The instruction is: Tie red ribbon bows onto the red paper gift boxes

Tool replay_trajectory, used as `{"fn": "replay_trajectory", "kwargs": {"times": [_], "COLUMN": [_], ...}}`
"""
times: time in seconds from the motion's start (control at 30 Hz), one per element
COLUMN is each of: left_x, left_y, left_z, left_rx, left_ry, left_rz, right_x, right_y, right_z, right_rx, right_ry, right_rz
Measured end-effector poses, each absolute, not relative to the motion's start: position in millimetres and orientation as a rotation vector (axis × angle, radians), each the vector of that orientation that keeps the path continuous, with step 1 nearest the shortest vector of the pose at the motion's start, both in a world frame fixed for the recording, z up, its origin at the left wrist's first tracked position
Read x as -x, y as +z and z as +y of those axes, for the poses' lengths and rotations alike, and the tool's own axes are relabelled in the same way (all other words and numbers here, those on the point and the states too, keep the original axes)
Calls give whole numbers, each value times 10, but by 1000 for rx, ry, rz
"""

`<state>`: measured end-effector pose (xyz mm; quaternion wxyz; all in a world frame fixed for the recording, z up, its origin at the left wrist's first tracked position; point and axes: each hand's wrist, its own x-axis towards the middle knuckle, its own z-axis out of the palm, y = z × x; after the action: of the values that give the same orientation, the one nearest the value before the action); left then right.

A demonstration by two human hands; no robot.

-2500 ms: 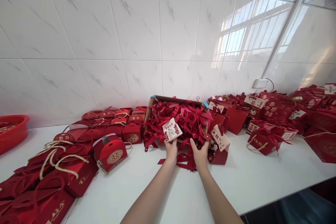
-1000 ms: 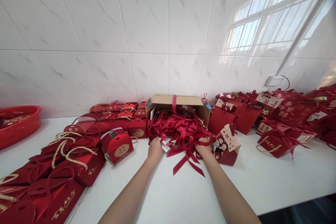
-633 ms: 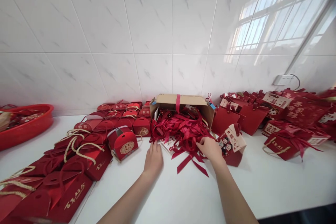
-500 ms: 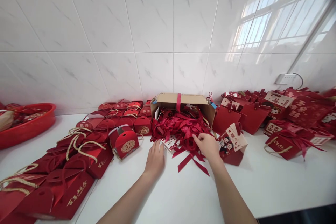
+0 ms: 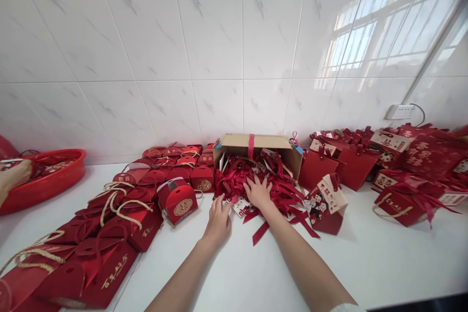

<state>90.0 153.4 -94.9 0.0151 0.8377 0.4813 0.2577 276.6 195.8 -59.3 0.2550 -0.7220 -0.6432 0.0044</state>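
Observation:
A cardboard box (image 5: 239, 141) lies on its side against the tiled wall, and a heap of red ribbons (image 5: 281, 190) spills from it onto the white counter (image 5: 365, 258). My right hand (image 5: 259, 191) lies flat on the heap with fingers spread, holding nothing. My left hand (image 5: 218, 218) rests on the counter at the heap's left edge, fingers stretched toward a small printed card (image 5: 241, 204) half under the ribbons. A loose ribbon end (image 5: 260, 232) trails toward me beside my right forearm.
Small red gift boxes (image 5: 179, 200) and flat red bags with rope handles (image 5: 109, 214) fill the left. A red basin (image 5: 44, 180) sits far left. More red gift bags (image 5: 327, 202) crowd the right, below a wall socket (image 5: 398, 111).
The box went from open-side-up to lying on its side, ribbons spilling out. My right hand has moved left from the heap's right edge onto its middle, and my left hand now lies open.

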Motion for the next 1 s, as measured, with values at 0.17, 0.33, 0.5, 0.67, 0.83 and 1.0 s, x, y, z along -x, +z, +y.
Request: {"fn": "replay_trajectory", "kwargs": {"times": [0.17,0.33,0.5,0.67,0.83,1.0], "left_x": [-902,-892,-886,-882,-881,-878], "left_y": [-984,-976,-965,-963,-958,-944], "left_z": [1552,1553,1556,1552,1554,1565], "left_rx": [-2574,-2534,-2514,-2502,-2479,-2461], "left_ry": [787,770,783,781,778,767], "left_rz": [1507,1508,1499,1487,1488,1499], "right_x": [-2768,-2773,-2756,-2858,-3024,-3059], "right_y": [-893,-827,-681,-558,-476,-421], "right_z": [1825,1767,1648,1482,1278,1202], "right_rx": [2018,2049,2047,2038,1994,1924], "right_ry": [90,79,89,166,206,77], "right_rz": [-1824,-1836,-1857,-1893,-1916,-1785]}}
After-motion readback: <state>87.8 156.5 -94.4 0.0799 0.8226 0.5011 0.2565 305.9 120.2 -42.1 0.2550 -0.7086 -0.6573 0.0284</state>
